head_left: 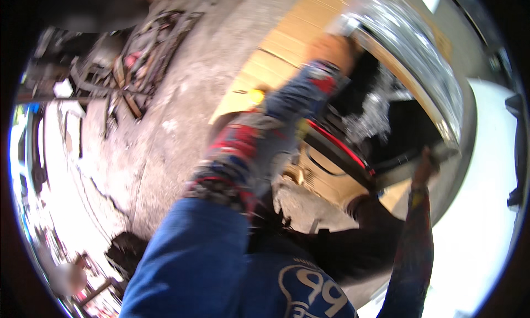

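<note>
A large dark rectangular frame [400,177], with a red strip along one side and a black inner face, stretches across the right half of the head view; its exact kind I cannot make out. Clear plastic wrap [436,59] covers its far right side, and a crumpled piece lies over the black middle. My left hand [334,52], blurred by motion, is closed at the far left corner. Around the near right corner my right hand [424,169] is closed, the fingers partly hidden. Patterned sleeves cover both forearms.
Flattened cardboard [290,39] lies on the concrete floor [182,103] beneath the frame, with a yellow round object [255,96] on it. Scrap metal pieces [138,59] are heaped at the far left. A smooth white surface [486,180] stands close on the right.
</note>
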`<state>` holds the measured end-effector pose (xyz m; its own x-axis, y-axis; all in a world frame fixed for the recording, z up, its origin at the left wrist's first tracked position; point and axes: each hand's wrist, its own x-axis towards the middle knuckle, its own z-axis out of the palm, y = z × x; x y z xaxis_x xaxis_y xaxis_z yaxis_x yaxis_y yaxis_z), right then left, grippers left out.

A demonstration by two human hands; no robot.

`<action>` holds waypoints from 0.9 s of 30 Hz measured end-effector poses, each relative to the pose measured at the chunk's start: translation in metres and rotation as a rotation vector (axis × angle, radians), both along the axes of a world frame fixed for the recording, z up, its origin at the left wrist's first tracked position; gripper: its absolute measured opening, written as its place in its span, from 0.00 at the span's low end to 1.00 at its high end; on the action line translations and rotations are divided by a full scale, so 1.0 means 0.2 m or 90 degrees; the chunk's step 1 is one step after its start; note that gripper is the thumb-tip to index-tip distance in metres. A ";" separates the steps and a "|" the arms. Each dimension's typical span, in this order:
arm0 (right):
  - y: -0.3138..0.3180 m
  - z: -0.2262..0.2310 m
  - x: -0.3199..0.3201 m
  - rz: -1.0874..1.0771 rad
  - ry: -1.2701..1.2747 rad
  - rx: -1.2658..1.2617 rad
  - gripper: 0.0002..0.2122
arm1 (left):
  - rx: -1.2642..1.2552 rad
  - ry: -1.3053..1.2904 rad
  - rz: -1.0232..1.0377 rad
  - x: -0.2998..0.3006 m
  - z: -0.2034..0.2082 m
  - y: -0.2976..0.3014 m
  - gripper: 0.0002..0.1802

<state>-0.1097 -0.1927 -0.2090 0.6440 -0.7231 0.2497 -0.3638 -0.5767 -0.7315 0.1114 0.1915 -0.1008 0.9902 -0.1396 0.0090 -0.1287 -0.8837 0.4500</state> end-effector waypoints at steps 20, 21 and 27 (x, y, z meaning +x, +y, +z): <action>0.11 0.15 0.01 -0.022 -0.020 0.219 0.22 | -0.115 -0.121 0.108 -0.04 -0.12 -0.09 0.11; 0.13 0.17 0.01 -0.021 0.023 0.228 0.24 | -0.122 -0.093 0.102 -0.04 -0.11 -0.09 0.10; 0.24 0.31 0.02 -0.072 0.145 0.168 0.26 | -0.112 -0.112 0.122 -0.05 -0.07 -0.08 0.09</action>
